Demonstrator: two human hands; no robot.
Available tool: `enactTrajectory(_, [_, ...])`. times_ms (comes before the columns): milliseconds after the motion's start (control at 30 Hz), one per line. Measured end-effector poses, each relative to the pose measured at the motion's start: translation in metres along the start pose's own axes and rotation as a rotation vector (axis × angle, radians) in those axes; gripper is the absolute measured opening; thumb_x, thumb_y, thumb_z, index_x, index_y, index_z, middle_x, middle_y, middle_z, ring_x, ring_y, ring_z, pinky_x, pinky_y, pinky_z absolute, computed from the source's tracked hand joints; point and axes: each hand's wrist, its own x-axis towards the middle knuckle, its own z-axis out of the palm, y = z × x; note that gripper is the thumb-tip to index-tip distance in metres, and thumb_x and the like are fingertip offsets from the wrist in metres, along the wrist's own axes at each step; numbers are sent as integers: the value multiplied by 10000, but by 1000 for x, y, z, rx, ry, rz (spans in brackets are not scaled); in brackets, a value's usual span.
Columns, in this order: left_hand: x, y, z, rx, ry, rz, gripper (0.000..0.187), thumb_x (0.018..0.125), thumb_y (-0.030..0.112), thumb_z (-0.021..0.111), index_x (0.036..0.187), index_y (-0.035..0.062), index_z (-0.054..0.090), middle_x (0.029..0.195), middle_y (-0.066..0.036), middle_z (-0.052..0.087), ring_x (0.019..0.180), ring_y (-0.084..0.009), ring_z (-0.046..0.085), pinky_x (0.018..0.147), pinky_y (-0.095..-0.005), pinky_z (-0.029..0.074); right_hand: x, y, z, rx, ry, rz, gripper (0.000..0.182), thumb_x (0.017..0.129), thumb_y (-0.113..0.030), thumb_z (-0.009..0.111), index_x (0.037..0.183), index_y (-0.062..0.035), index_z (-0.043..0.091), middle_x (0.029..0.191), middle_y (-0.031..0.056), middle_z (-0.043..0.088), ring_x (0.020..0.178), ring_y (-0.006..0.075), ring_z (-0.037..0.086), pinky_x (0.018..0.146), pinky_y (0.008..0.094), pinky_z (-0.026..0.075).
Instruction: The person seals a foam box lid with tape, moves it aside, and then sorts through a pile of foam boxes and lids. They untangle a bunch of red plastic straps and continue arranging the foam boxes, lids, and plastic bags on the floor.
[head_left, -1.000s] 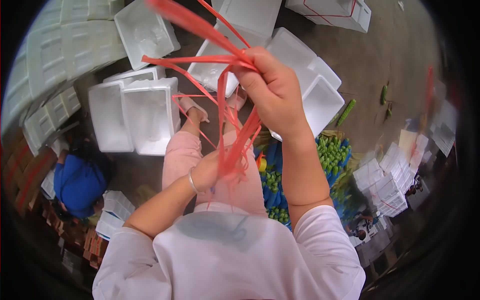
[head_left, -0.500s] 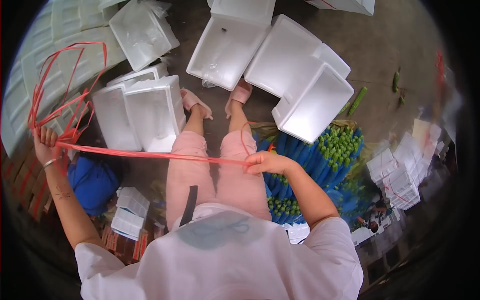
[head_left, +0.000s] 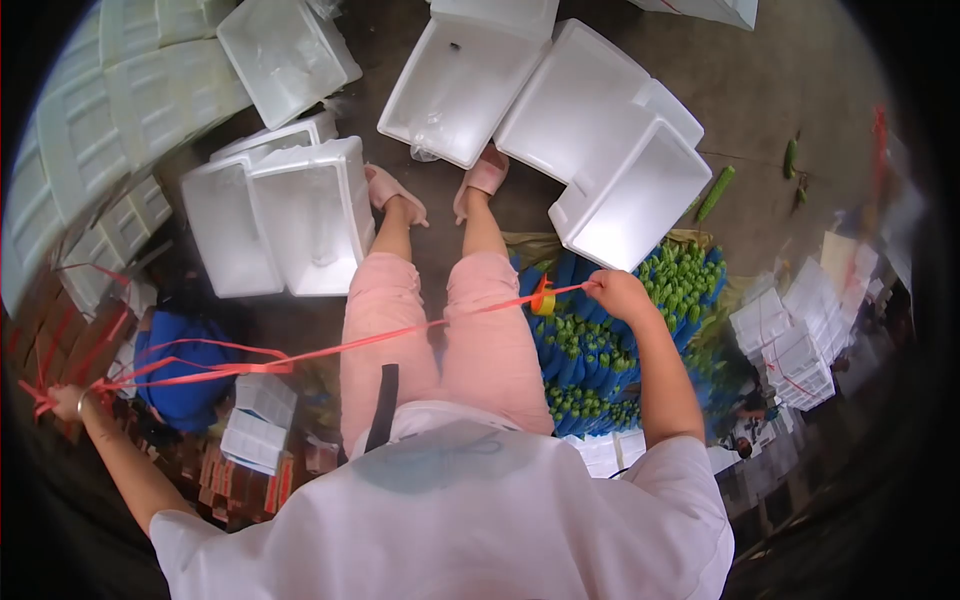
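A long red plastic twine [head_left: 410,331] stretches across in front of my legs, slanting up toward the right. My left hand [head_left: 68,402], far out at the left edge, is closed on the bunched end, where several loose strands trail. My right hand [head_left: 614,294] pinches the other end above the pile of long green vegetables in blue sleeves [head_left: 665,300]. Between the hands the twine looks pulled taut. An orange-yellow tape-like item [head_left: 543,298] lies by the pile, just under the twine.
Open white foam boxes [head_left: 470,80] lie around my feet, with two more [head_left: 320,215] at the left. Stacked foam boxes [head_left: 130,90] stand far left, near a blue bulky shape [head_left: 185,370]. Loose cucumbers [head_left: 716,193] lie on the floor; white boxes [head_left: 795,355] are stacked at right.
My hands have moved farther apart. The left went down and outward; the right went up and to the right. The looped strands that stood up at left are now drawn out lower.
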Motion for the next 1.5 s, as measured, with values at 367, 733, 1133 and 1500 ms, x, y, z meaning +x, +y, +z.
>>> enactTrajectory(367, [-489, 472, -105, -1393, -1842, -259, 420, 973, 392, 441, 1152, 19, 511, 836, -77, 578, 795, -150, 579, 705, -290, 489, -29, -260, -89, 979, 608, -1010, 231, 800, -16, 568, 1015, -38, 486, 893, 76, 545, 794, 216, 564, 736, 328, 462])
enactTrajectory(733, [-491, 433, -125, -717, -2187, -1018, 428, 990, 353, 400, 1302, 62, 432, 1064, -69, 602, 904, -163, 618, 788, -304, 510, 16, -194, 16, 1243, -315, -593, 1154, 687, -58, 794, 1495, -134, -26, 1358, 90, 406, 1150, 166, 475, 930, 304, 430])
enactTrajectory(1133, [-442, 477, -116, -1335, -2127, -557, 401, 936, 271, 514, 1244, 18, 468, 1093, -101, 589, 996, -156, 570, 864, -314, 473, -100, 58, -328, -947, 615, 27, 419, 733, -299, 673, 1087, -111, 550, 1051, 127, 557, 1012, 290, 538, 816, 438, 465])
enactTrajectory(1500, [-557, 425, 30, -1050, -1674, -482, 356, 879, 101, 575, 1212, 13, 485, 1085, -90, 585, 952, -143, 562, 844, -261, 462, -11, 18, -378, 181, 1059, -444, 252, 913, -117, 577, 1140, -8, 582, 1035, 41, 636, 965, 100, 577, 856, 239, 441])
